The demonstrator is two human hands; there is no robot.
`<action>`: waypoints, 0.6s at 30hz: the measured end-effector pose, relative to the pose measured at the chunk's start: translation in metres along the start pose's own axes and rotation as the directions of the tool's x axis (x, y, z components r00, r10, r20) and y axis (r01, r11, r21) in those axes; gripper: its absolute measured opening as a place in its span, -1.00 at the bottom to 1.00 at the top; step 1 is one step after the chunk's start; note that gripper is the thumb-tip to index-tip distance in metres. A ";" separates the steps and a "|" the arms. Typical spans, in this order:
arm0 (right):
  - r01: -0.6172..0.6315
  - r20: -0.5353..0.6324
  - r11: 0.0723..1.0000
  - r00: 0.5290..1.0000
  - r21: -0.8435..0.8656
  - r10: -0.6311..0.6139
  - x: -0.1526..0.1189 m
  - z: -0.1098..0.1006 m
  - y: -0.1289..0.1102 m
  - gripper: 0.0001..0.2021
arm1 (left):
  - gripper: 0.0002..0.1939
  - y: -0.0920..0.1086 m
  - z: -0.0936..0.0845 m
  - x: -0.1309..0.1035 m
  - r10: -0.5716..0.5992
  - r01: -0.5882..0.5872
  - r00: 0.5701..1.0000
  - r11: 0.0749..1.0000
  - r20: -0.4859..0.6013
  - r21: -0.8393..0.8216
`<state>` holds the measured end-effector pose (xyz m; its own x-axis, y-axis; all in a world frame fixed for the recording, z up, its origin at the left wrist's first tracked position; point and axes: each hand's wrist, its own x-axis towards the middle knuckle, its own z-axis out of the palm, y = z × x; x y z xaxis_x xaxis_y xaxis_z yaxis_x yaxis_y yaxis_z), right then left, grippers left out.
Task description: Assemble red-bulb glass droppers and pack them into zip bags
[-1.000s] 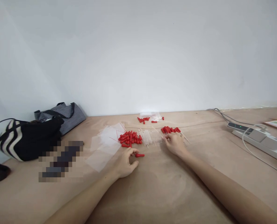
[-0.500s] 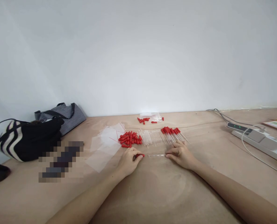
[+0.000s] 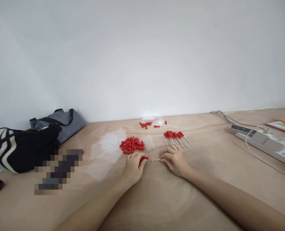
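Observation:
Between thumb and fingers, my left hand (image 3: 134, 166) pinches a red rubber dropper bulb (image 3: 144, 158), its end pointing right. Facing it, my right hand (image 3: 174, 160) is closed on a thin clear glass dropper tube (image 3: 156, 159), whose free end points left. A small gap separates tube and bulb. Just behind my left hand lies a pile of red bulbs (image 3: 132, 144). Several bare tubes (image 3: 153, 142) lie side by side in the middle. Behind my right hand, a row of droppers with red bulbs fitted (image 3: 173, 134) rests on the wooden table (image 3: 152, 199).
Clear plastic bags (image 3: 106, 144) lie left of the pile. More red bulbs (image 3: 146, 124) and a small bag (image 3: 154, 120) lie near the wall. A black bag (image 3: 36, 144) and a striped bag (image 3: 72, 122) stand left. A power strip (image 3: 267, 149) with cables lies right.
My right hand has moved left with the tube, gripping it nearer its free end. More of the red bulb shows beyond my left fingers. The view has shifted slightly.

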<state>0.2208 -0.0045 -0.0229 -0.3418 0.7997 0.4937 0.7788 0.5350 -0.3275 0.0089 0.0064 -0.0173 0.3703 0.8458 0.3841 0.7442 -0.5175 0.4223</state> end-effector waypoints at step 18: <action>0.032 0.003 0.999 0.999 0.039 -0.032 -0.002 0.001 -0.015 -0.82 | -0.88 0.006 -0.005 -0.001 -0.020 0.019 0.999 1.000 0.040 0.013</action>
<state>0.2092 -0.0142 -0.0202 -0.3681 0.7828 0.5017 0.7462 0.5707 -0.3428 0.0099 0.0017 -0.0111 0.3771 0.8604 0.3428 0.7583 -0.4993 0.4190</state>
